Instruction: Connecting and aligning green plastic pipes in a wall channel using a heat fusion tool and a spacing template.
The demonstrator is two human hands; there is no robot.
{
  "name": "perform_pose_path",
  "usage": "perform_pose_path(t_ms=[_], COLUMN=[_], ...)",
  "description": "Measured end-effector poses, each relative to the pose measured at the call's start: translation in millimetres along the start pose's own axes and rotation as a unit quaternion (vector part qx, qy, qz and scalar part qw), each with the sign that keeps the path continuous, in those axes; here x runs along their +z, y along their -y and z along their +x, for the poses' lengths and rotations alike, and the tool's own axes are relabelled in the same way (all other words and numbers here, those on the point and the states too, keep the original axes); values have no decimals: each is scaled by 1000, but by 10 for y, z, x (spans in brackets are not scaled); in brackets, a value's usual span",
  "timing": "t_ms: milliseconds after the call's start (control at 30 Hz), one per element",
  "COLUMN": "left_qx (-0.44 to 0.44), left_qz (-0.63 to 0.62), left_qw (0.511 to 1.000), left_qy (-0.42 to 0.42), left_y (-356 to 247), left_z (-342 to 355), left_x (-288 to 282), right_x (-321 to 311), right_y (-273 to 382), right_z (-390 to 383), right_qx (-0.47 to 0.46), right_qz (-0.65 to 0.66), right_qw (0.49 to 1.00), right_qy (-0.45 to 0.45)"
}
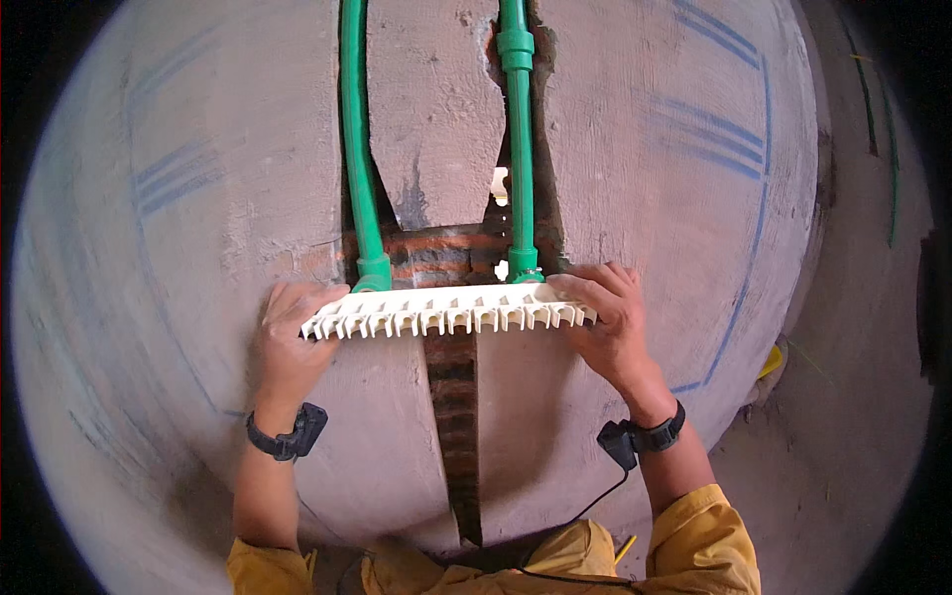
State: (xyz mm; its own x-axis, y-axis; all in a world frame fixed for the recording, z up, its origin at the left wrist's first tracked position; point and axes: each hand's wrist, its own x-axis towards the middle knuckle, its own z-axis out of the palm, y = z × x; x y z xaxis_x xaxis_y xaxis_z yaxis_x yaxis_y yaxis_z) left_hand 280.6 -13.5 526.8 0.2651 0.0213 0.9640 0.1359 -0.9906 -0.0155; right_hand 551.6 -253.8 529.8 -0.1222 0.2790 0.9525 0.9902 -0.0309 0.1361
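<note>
While the left pipe [354, 129] and the right pipe [519, 149], both green, already lie in grooves cut into the wall [585, 436], the white slotted strip [446, 300] seems to be held up by hand alone, so the work looks only partly done. It spans the wall just below the pipes' lower fittings, nearly level, its toothed edge facing the person. No screw shows on it, and whether it touches the fittings cannot be told. The grooves are unfilled, with brick [436, 260] bare between the pipes and a narrow slot [453, 426] open below the strip.

Both hands are narrowed onto the strip. The left hand [288, 332] grips its left end, fingers curled over the top and thumb near the underside; the right hand [610, 322] holds the other end, fingers bent over the upper corner, its thumb hard to make out. Neither carries a tool.
</note>
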Motion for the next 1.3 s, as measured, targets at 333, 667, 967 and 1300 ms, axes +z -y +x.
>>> perform_pose_path(t_ms=[333,667,967,1300], left_qx=[42,60,-1,-106], left_qz=[-71,-115,-184,-406], left_qw=[983,990,979,904], left_qy=[161,57,-84,-84], left_y=[-192,-1260,-1278,-1602], left_z=[-81,332,285,221], left_x=[-398,927,1382,1164], right_x=[-372,-162,84,-502], right_y=[-61,-40,498,55], right_z=[-670,-1413,-751,656], right_qx=[76,281,478,319], right_qz=[139,594,581,459], right_qw=[987,750,657,821], right_qy=[-5,-73,34,115])
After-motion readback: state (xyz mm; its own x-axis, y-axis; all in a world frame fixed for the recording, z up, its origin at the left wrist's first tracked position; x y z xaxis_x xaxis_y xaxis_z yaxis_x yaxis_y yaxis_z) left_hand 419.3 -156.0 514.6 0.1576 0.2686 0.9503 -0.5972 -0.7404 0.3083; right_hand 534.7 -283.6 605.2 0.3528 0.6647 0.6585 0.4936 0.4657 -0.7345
